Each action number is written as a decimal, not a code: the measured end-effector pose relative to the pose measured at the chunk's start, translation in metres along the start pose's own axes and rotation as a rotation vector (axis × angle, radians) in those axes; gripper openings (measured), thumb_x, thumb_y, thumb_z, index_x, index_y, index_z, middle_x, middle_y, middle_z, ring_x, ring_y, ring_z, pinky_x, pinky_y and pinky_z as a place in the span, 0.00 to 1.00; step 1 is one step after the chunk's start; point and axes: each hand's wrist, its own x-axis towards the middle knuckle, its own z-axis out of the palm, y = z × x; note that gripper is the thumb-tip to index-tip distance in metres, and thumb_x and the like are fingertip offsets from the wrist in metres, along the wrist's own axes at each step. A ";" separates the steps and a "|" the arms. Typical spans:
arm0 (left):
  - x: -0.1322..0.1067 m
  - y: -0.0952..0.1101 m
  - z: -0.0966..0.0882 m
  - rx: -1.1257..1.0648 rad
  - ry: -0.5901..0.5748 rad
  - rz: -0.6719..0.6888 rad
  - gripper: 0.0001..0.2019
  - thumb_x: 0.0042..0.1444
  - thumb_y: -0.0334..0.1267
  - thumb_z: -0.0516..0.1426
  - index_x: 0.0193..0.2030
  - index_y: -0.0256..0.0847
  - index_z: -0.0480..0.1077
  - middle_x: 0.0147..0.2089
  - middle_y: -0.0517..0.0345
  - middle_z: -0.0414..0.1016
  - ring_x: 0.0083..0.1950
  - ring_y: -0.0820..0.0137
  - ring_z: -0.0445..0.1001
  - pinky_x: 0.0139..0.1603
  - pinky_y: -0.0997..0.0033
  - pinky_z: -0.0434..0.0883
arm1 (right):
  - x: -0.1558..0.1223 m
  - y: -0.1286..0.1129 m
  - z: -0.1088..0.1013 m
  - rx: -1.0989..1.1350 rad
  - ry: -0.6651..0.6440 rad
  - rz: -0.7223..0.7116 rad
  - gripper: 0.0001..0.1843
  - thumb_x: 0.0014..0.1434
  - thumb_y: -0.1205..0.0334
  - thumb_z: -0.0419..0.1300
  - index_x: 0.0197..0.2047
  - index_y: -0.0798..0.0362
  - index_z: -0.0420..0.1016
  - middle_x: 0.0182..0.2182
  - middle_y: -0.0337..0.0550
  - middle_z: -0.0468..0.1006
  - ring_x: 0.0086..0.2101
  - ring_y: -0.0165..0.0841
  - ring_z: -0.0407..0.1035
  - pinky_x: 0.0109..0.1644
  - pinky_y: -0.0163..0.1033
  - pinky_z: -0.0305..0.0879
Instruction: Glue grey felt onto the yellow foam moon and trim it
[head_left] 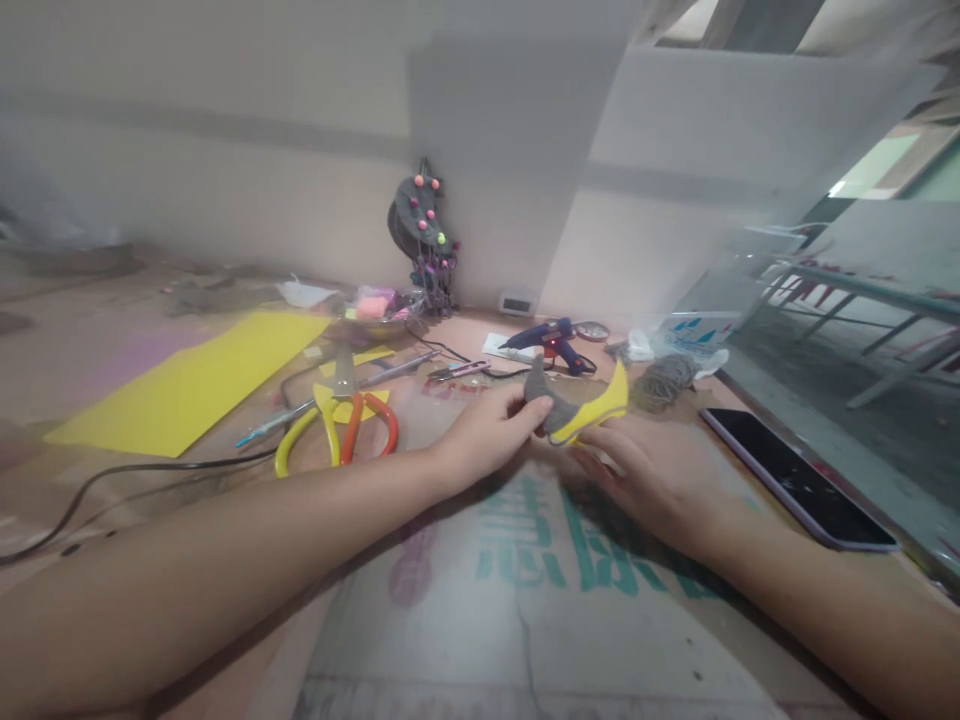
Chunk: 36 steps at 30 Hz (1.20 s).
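The left hand [489, 430] is pinching a grey-and-yellow crescent [589, 415] between thumb and fingers, inward from the table's right edge [694, 385]; the right hand [652, 475] is half-curling beneath, its hold unclear.

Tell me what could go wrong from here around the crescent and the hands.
The glue gun just beyond the crescent shows a red light; it may be hot and could burn a straying finger. The phone lies near the right edge of the table, so the right hand might knock it off.
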 end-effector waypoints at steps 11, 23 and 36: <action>0.000 0.001 -0.004 0.033 0.237 0.042 0.12 0.63 0.43 0.50 0.34 0.39 0.66 0.30 0.60 0.69 0.32 0.73 0.67 0.34 0.73 0.63 | 0.010 0.025 0.003 0.639 0.065 0.667 0.16 0.60 0.55 0.57 0.50 0.51 0.69 0.46 0.48 0.74 0.44 0.38 0.70 0.47 0.45 0.66; 0.023 0.063 -0.055 -0.571 0.258 -0.116 0.13 0.67 0.38 0.43 0.39 0.34 0.65 0.26 0.58 0.71 0.20 0.78 0.66 0.21 0.78 0.63 | 0.016 0.055 -0.042 0.916 -0.771 0.506 0.21 0.58 0.49 0.59 0.49 0.52 0.77 0.26 0.38 0.71 0.26 0.26 0.63 0.29 0.32 0.59; 0.025 0.086 -0.080 -0.781 0.302 -0.021 0.15 0.67 0.38 0.44 0.28 0.39 0.58 0.20 0.67 0.48 0.16 0.81 0.52 0.16 0.84 0.59 | -0.012 0.123 -0.028 0.515 -0.592 0.411 0.30 0.53 0.55 0.61 0.60 0.46 0.68 0.59 0.45 0.65 0.47 0.39 0.67 0.45 0.40 0.64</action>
